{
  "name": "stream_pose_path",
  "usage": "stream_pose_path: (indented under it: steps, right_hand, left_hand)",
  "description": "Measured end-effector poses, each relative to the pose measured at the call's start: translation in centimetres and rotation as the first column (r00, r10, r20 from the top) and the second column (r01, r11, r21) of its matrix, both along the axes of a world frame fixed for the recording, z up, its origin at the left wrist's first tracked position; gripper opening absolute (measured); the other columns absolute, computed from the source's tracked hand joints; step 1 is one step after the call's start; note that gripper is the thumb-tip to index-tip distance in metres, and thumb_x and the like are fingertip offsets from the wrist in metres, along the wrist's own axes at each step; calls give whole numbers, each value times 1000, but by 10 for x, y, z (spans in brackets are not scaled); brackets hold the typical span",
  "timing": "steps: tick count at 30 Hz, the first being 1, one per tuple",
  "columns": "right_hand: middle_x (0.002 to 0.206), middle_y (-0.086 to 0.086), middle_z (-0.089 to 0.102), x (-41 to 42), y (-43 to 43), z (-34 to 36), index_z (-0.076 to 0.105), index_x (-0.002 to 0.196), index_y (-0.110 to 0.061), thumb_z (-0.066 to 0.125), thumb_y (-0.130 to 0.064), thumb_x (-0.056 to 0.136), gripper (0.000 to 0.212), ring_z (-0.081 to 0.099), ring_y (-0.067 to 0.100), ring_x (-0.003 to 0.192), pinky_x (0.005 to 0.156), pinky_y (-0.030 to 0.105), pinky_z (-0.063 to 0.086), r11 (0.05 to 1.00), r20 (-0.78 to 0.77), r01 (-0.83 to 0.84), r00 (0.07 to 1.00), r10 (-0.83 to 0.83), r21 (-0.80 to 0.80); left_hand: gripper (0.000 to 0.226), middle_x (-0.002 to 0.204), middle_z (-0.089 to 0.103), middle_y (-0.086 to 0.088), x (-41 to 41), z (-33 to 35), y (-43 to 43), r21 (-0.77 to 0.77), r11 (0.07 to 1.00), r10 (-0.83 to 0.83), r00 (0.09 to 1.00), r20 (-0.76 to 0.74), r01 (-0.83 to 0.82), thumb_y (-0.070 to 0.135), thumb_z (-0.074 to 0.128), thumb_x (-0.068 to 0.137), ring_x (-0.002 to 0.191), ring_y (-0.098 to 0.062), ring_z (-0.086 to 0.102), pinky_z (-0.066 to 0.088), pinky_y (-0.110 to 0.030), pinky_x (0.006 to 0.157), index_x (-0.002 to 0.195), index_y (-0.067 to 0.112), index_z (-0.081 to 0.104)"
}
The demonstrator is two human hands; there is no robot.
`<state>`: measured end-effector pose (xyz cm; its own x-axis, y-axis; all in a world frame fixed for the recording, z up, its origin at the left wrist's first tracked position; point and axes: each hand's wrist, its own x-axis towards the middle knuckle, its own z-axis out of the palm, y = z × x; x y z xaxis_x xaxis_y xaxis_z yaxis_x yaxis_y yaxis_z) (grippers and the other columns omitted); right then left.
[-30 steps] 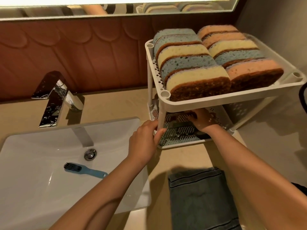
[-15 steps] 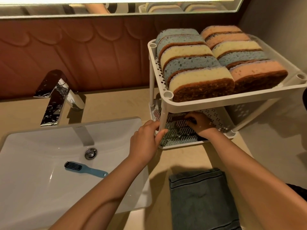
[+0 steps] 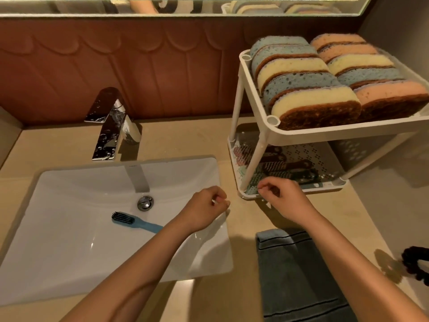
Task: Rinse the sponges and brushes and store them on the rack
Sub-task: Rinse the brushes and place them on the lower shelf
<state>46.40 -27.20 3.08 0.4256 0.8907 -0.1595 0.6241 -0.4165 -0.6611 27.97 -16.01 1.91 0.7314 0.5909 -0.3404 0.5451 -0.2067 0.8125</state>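
Note:
A white two-tier rack stands on the counter at the right. Its top shelf holds several blue, yellow and pink sponges standing on edge. Several dark brushes lie on the bottom shelf. One blue brush rests in the white sink near the drain. My left hand hovers over the sink's right rim, fingers loosely curled and holding nothing. My right hand is just in front of the rack's bottom shelf, fingers loosely curled, also with nothing in it.
A chrome tap stands behind the sink. A grey-blue towel lies on the counter in front of the rack. A dark object sits at the right edge. A mirror runs along the wall above.
My right hand has come out from the bottom shelf, leaving the brushes there. My left hand has let go of the rack's front post and pulled back toward the sink.

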Motion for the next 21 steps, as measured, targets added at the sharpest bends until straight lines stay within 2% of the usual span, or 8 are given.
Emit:
stream_pose_path:
  steps: [4,8,10,13,15,18,21]
  right_hand:
    - [82,-3,67,-48,-2,-4,67,100,-21,59,-23,88,15,62,12,78,74,32,52,997,-78,-69,995,67,-23]
    - [94,-7,67,-96,11,-13,64,104,-28,54,-28,90,17,60,8,85,80,31,52,979,-123,-160,982,145,-128]
    - [92,-6,67,-124,22,-17,63,101,-29,54,-26,90,15,59,9,82,77,29,50,967,-160,-205,971,180,-151]
    - [87,-6,66,-166,36,-22,61,96,-30,50,-23,91,14,57,7,76,67,19,45,950,-197,-285,946,257,-127]
    - [85,-4,66,-198,46,-27,63,96,-26,50,-22,93,14,58,11,74,68,21,47,932,-182,-354,924,336,-80]
    - [77,-10,63,-241,60,-37,68,97,-18,59,-19,89,12,57,6,70,67,21,49,899,-150,-438,888,435,10]
    - [70,-17,55,-282,80,-40,68,96,-17,62,-17,87,11,54,0,69,66,15,45,872,-178,-489,856,486,27]
  left_hand:
    - [19,94,58,4,-54,-4,5,-31,992,-127,984,-128,125,31,53,92,77,-8,51,39,-20,68,104,17,58]
    - [28,97,57,7,-107,-2,8,-31,989,-149,969,-196,146,36,50,93,85,-10,54,43,-22,72,113,18,56]
    - [20,98,59,6,-140,-4,14,-85,994,-77,982,-171,63,35,50,93,90,-12,57,45,-27,82,106,22,58]
    - [10,84,61,10,-192,-8,28,-157,977,129,986,-105,-145,32,50,92,81,-7,58,46,-29,85,87,28,59]
    - [10,84,61,10,-229,-7,38,-162,948,259,961,-101,-273,26,51,94,85,-12,60,47,-31,87,89,26,59]
    - [10,92,62,6,-280,-2,47,-151,906,384,917,-104,-396,21,49,95,87,-13,61,44,-18,71,99,20,59]
    - [10,90,63,8,-332,-1,54,-73,856,506,858,-84,-512,19,53,93,82,-7,61,42,-12,67,101,21,59]
